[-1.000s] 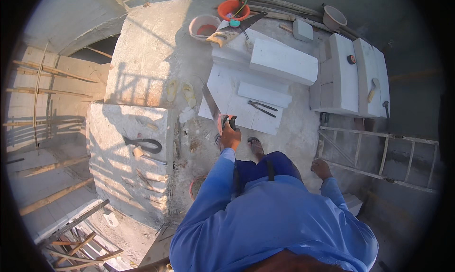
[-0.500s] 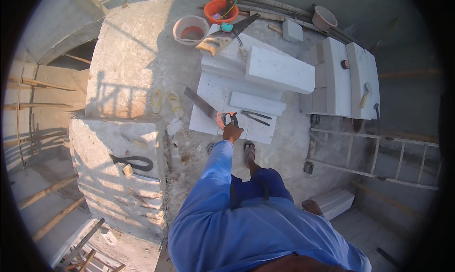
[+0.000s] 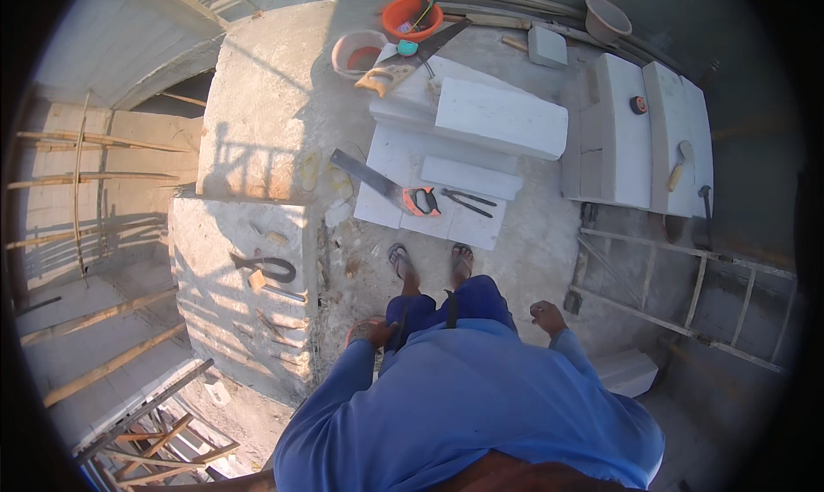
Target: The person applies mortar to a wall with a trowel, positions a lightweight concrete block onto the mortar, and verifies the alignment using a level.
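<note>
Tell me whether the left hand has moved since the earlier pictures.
Yes. The left hand was out at the orange-handled saw lying on the white blocks; now it is drawn back beside the person's thigh, apart from the saw, nearer the picture's lower edge.

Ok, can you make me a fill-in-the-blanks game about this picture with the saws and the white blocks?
1. The saw with the orange handle lies on a flat white ____.
2. The two buckets at the top of the picture are ____ in colour.
3. On the person's right, lying on the ground, is a ____ with rungs.
4. The person's feet wear ____.

Missing words: block; orange; ladder; sandals
</note>
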The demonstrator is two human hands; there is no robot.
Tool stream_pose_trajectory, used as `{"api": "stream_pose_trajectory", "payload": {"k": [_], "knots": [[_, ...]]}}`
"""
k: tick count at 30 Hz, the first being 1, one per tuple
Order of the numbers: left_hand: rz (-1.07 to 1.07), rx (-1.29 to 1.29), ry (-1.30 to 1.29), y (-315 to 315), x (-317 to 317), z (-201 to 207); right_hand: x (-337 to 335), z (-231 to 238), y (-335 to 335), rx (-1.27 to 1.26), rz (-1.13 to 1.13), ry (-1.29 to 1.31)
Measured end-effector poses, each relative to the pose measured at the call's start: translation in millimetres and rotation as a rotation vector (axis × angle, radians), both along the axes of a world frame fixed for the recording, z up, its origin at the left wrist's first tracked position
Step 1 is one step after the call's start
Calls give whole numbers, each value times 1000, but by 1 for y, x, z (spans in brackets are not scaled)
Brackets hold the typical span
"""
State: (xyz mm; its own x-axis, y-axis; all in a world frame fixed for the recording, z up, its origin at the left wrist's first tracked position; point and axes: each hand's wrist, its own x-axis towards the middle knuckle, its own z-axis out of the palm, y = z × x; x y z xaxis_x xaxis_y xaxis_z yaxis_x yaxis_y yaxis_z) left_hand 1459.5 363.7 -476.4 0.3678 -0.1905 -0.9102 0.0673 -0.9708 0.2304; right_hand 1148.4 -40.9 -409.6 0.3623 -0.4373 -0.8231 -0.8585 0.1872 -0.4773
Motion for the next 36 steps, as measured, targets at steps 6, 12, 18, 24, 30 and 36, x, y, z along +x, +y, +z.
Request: {"api": "stream_pose_trajectory", "payload": {"k": [6,12,18,24,30,36], "knots": [[221,-106,37,13,-25,43,21,-28,-10,89,138,-22],[243,-128,-300,80,-7,7,85,7,-15,47,184,42],[-151,79,-606,148,22,-51,101,-1,22,57,195,215],[-176,180,-514,208,166,-98,125,12,95,98,540,381],[293,152,-540,277,279,-191,220,48,133,75,827,411],[58,100,-686,285,312,-281,306,65,144,54,882,540]]}}
